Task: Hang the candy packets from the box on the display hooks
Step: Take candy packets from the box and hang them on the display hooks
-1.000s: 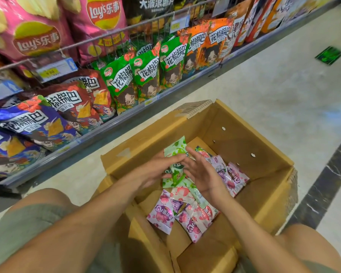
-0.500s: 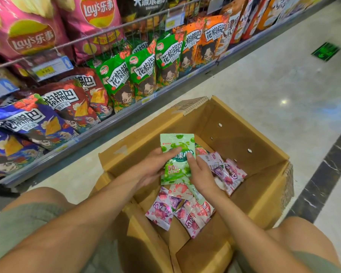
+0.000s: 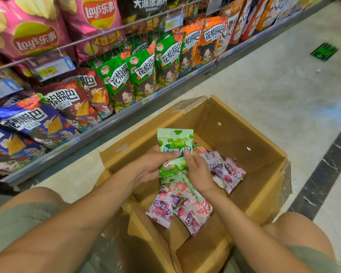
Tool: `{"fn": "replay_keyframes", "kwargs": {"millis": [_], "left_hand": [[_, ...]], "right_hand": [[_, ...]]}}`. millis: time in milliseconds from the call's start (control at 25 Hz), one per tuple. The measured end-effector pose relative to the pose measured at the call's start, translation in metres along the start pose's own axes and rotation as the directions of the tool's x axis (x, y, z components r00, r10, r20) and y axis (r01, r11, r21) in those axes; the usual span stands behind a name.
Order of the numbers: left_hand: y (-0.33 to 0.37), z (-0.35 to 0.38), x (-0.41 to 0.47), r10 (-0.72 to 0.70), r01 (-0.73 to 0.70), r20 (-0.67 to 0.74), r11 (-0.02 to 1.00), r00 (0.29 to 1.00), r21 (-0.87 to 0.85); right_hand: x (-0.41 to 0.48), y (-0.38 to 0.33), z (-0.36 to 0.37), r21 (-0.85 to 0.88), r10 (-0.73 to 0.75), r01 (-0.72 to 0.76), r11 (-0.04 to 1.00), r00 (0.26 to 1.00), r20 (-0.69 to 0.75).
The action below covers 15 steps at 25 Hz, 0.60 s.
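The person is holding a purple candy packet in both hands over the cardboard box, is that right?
Not quite. The head view shows the left hand and the right hand holding a green packet, not a purple one, over the cardboard box. The purple packets lie inside the box.

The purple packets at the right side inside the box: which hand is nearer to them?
The right hand. It holds the green packet just beside the purple packets; the left hand grips the green packet's other edge, farther away.
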<state>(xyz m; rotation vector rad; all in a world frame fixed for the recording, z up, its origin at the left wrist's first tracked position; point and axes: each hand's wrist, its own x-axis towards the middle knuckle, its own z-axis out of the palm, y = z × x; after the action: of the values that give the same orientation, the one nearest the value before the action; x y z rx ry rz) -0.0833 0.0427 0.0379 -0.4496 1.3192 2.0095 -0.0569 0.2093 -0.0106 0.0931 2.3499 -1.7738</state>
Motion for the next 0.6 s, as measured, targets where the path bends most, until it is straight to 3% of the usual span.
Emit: {"fn": "replay_keyframes", "kwargs": {"millis": [200, 360, 480, 600], "left_hand": [[0.039, -0.017, -0.005, 0.192, -0.184, -0.206, 0.981, 0.960, 0.059], [0.050, -0.032, -0.004, 0.269, -0.240, -0.302, 0.962, 0.914, 0.130], [0.050, -0.033, -0.003, 0.265, -0.234, -0.319, 0.963, 0.910, 0.133], [0.045, -0.036, 0.000, 0.256, -0.219, -0.322, 0.965, 0.912, 0.146]], "right_hand": [[0.017, 0.003, -0.040, 0.008, 0.136, -0.135, 0.991, 0.989, -0.062], [0.037, 0.037, -0.056, -0.310, 0.242, -0.214, 0.926, 0.969, 0.054], [0.049, 0.063, -0.045, -0.632, 0.319, -0.095, 0.769, 0.914, 0.251], [0.061, 0.091, -0.022, -0.827, 0.447, 0.049, 0.559, 0.823, 0.351]]}}
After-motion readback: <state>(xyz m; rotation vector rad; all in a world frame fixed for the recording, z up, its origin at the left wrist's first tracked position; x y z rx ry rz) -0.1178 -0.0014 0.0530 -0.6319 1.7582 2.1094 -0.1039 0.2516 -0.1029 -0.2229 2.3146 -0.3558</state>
